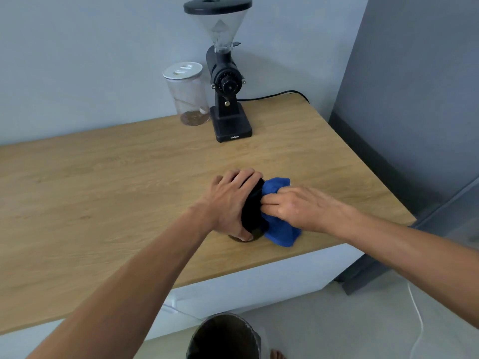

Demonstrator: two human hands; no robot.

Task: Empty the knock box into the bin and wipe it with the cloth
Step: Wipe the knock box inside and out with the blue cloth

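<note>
The black knock box (pixel 252 208) is tipped on its side near the front of the wooden counter (pixel 103 193), its mouth facing right. My left hand (pixel 229 203) grips it over the top and back. A blue cloth (pixel 281 229) is bunched against the mouth, and my right hand (pixel 298 208) presses it there with the fingers reaching into the opening. The box's inside is hidden by the cloth and fingers. A dark round bin (pixel 224 336) stands on the floor below the counter's front edge.
A black coffee grinder (pixel 228 81) with a clear hopper stands at the back by the wall, its cable (pixel 274 95) trailing right. Beside it is a clear jar (pixel 188 94) with a white lid. A grey cabinet (pixel 414 99) rises at right. A bare foot (pixel 277 354) shows near the bin.
</note>
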